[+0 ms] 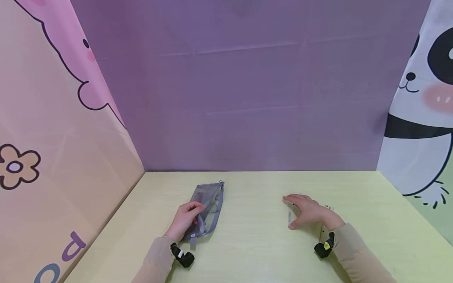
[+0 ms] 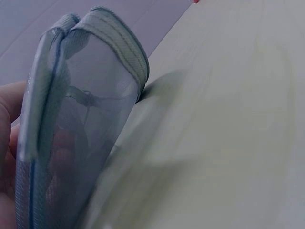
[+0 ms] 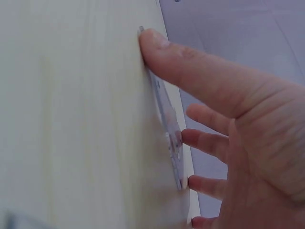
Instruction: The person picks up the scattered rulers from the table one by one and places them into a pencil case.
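Note:
My left hand (image 1: pixel 186 218) pinches the near left side of a see-through grey-blue mesh zip pouch (image 1: pixel 209 190) between thumb and fingers. In the left wrist view the pouch (image 2: pixel 107 64) stands partly raised, its zipped edge beside my fingers. Faint outlines show through the mesh. My right hand (image 1: pixel 308 212) spreads over a flat clear plastic piece (image 1: pixel 291 218) on the table. The right wrist view has the thumb at one end of that piece (image 3: pixel 164 107) and fingertips along its far edge. Under the right wrist lies a clear ruler (image 1: pixel 323 234) with markings, partly hidden by the hand.
The pale wooden table (image 1: pixel 253 243) meets a purple backdrop (image 1: pixel 247 98) at the back. Printed panels rise at the left and right, the left one (image 1: pixel 70 157) with a flower and the right one (image 1: pixel 417 157) with a panda. Each wrist wears a small black camera (image 1: pixel 183 257).

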`<state>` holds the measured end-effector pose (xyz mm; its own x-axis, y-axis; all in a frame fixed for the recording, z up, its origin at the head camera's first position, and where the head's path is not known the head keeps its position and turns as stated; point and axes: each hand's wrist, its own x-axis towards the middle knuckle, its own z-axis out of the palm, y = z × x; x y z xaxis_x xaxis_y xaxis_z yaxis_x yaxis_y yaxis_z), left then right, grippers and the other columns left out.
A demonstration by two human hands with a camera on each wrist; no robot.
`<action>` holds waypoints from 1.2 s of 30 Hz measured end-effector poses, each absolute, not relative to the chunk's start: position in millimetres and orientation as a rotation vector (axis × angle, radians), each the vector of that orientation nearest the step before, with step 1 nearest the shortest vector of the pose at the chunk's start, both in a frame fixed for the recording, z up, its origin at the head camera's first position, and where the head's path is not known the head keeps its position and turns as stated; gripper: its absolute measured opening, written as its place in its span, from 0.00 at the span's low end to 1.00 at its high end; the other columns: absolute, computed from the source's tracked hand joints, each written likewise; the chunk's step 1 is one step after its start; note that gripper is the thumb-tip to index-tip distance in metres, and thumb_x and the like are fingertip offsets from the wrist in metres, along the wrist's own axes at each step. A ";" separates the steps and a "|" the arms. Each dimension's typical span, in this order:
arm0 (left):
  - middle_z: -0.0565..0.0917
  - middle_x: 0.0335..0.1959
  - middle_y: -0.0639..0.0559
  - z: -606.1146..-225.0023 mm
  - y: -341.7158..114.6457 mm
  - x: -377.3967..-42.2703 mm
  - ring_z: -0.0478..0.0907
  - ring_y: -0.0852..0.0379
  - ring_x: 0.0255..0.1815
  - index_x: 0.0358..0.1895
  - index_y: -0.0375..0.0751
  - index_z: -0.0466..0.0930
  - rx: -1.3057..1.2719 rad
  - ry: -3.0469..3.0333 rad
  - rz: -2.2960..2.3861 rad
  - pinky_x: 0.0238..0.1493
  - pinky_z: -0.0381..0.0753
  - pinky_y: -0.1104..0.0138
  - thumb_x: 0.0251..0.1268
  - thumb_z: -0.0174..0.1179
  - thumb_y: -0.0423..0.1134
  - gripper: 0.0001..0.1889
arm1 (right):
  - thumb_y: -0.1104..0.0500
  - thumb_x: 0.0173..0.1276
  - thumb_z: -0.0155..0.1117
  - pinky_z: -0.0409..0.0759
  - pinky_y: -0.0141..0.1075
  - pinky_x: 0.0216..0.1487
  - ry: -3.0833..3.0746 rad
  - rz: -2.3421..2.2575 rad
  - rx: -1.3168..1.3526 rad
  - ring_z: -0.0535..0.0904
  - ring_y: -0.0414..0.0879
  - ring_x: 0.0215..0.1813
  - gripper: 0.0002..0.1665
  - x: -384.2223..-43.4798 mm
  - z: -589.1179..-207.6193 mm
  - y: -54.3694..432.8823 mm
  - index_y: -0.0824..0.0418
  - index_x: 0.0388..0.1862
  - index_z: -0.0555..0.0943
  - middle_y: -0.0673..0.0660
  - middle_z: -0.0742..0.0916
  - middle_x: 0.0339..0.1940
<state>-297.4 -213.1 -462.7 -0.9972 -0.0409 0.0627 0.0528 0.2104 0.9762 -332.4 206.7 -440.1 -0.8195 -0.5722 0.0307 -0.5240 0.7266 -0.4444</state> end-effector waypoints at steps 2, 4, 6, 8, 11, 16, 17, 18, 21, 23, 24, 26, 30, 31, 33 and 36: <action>0.79 0.31 0.51 -462.1 -213.3 -296.9 0.68 0.58 0.22 0.38 0.33 0.84 -0.009 -2.384 -1.929 0.26 0.71 0.69 0.64 0.62 0.37 0.09 | 0.47 0.46 0.79 0.58 0.68 0.60 2.817 -0.683 -0.893 0.58 0.72 0.68 0.56 -331.9 -439.8 205.8 0.65 0.71 0.66 0.71 0.67 0.69; 0.79 0.31 0.51 -461.7 -213.2 -296.6 0.68 0.59 0.22 0.38 0.33 0.84 -0.005 -2.386 -1.927 0.26 0.71 0.69 0.64 0.63 0.37 0.09 | 0.48 0.45 0.80 0.58 0.68 0.60 2.812 -0.695 -0.878 0.58 0.72 0.69 0.57 -331.6 -439.7 205.3 0.64 0.71 0.65 0.72 0.66 0.69; 0.79 0.30 0.52 -460.9 -212.9 -296.2 0.68 0.59 0.22 0.38 0.32 0.84 0.003 -2.385 -1.931 0.26 0.71 0.69 0.64 0.63 0.36 0.09 | 0.48 0.45 0.80 0.58 0.69 0.60 2.805 -0.711 -0.862 0.57 0.72 0.69 0.58 -331.5 -439.8 205.2 0.64 0.72 0.64 0.72 0.65 0.69; 0.79 0.31 0.52 -460.3 -212.2 -296.1 0.68 0.59 0.22 0.39 0.31 0.84 0.005 -2.386 -1.928 0.26 0.71 0.69 0.64 0.63 0.36 0.09 | 0.48 0.44 0.80 0.59 0.69 0.59 2.801 -0.721 -0.846 0.58 0.72 0.69 0.59 -331.4 -440.0 205.7 0.64 0.73 0.62 0.73 0.64 0.69; 0.79 0.31 0.52 -460.1 -211.6 -296.2 0.68 0.58 0.22 0.40 0.30 0.83 0.006 -2.388 -1.929 0.26 0.71 0.68 0.65 0.62 0.36 0.10 | 0.48 0.44 0.81 0.61 0.68 0.58 2.802 -0.729 -0.838 0.59 0.71 0.68 0.60 -331.4 -440.1 206.8 0.65 0.73 0.62 0.73 0.65 0.69; 0.79 0.32 0.52 -460.8 -211.8 -297.2 0.68 0.58 0.23 0.39 0.32 0.84 -0.002 -2.395 -1.922 0.26 0.71 0.68 0.65 0.62 0.36 0.09 | 0.46 0.43 0.81 0.65 0.66 0.56 2.820 -0.704 -0.846 0.63 0.70 0.66 0.60 -332.4 -440.9 207.9 0.65 0.72 0.63 0.71 0.68 0.67; 0.80 0.32 0.51 -460.9 -212.1 -297.0 0.68 0.58 0.23 0.39 0.32 0.84 -0.004 -2.397 -1.920 0.26 0.71 0.68 0.65 0.62 0.36 0.09 | 0.46 0.43 0.81 0.65 0.66 0.56 2.825 -0.696 -0.849 0.63 0.70 0.66 0.60 -332.9 -441.3 208.0 0.65 0.72 0.64 0.71 0.68 0.67; 0.80 0.32 0.51 -461.3 -212.3 -297.1 0.68 0.58 0.23 0.39 0.32 0.84 -0.005 -2.397 -1.918 0.26 0.71 0.69 0.65 0.62 0.36 0.09 | 0.46 0.43 0.81 0.65 0.66 0.56 2.829 -0.691 -0.850 0.63 0.69 0.66 0.59 -333.2 -441.3 207.9 0.65 0.72 0.64 0.71 0.68 0.66; 0.80 0.33 0.50 -462.3 -213.4 -297.0 0.68 0.58 0.23 0.39 0.32 0.84 -0.012 -2.398 -1.906 0.27 0.71 0.68 0.64 0.62 0.37 0.09 | 0.46 0.44 0.81 0.64 0.67 0.56 2.836 -0.682 -0.848 0.62 0.69 0.66 0.58 -333.6 -440.7 206.8 0.65 0.71 0.65 0.71 0.68 0.67; 0.80 0.34 0.50 -462.8 -213.9 -296.7 0.68 0.58 0.23 0.39 0.32 0.84 -0.011 -2.398 -1.906 0.27 0.71 0.68 0.65 0.62 0.37 0.09 | 0.47 0.43 0.81 0.64 0.67 0.56 2.836 -0.689 -0.839 0.63 0.69 0.66 0.58 -333.8 -440.2 205.8 0.64 0.71 0.65 0.70 0.68 0.66; 0.80 0.33 0.50 -463.1 -214.1 -296.9 0.69 0.58 0.23 0.39 0.32 0.84 -0.014 -2.397 -1.906 0.27 0.71 0.68 0.64 0.62 0.37 0.09 | 0.48 0.43 0.81 0.64 0.66 0.56 2.835 -0.697 -0.831 0.63 0.68 0.65 0.58 -334.0 -440.2 205.3 0.63 0.71 0.65 0.70 0.68 0.66; 0.80 0.34 0.50 -462.8 -214.0 -296.7 0.69 0.58 0.23 0.39 0.32 0.84 -0.012 -2.397 -1.908 0.27 0.71 0.68 0.64 0.62 0.37 0.09 | 0.49 0.43 0.82 0.64 0.65 0.56 2.827 -0.719 -0.817 0.64 0.67 0.64 0.58 -334.6 -440.7 204.7 0.63 0.72 0.65 0.70 0.67 0.66; 0.80 0.33 0.51 -462.2 -213.5 -296.7 0.69 0.58 0.23 0.39 0.33 0.84 -0.012 -2.397 -1.912 0.27 0.71 0.68 0.65 0.62 0.37 0.09 | 0.52 0.42 0.83 0.68 0.61 0.56 2.811 -0.763 -0.793 0.67 0.63 0.60 0.58 -336.0 -442.9 204.0 0.61 0.72 0.65 0.69 0.68 0.63; 0.79 0.33 0.51 -462.2 -213.4 -296.8 0.69 0.58 0.23 0.39 0.33 0.84 -0.010 -2.398 -1.913 0.27 0.71 0.68 0.65 0.62 0.37 0.09 | 0.52 0.42 0.83 0.68 0.61 0.56 2.808 -0.768 -0.788 0.67 0.63 0.60 0.58 -336.1 -443.2 203.9 0.61 0.72 0.65 0.69 0.68 0.63; 0.79 0.32 0.51 -462.4 -213.4 -297.1 0.68 0.58 0.23 0.39 0.33 0.84 -0.011 -2.399 -1.913 0.27 0.71 0.68 0.64 0.62 0.37 0.09 | 0.53 0.41 0.83 0.69 0.60 0.56 2.806 -0.776 -0.773 0.68 0.62 0.59 0.58 -336.3 -443.7 203.6 0.60 0.72 0.66 0.68 0.68 0.62; 0.79 0.32 0.50 -463.1 -213.8 -297.6 0.68 0.57 0.23 0.39 0.32 0.84 -0.015 -2.401 -1.912 0.27 0.70 0.68 0.64 0.62 0.37 0.09 | 0.55 0.41 0.82 0.69 0.59 0.55 2.803 -0.785 -0.763 0.68 0.62 0.59 0.57 -336.0 -443.6 203.4 0.59 0.72 0.66 0.68 0.68 0.63</action>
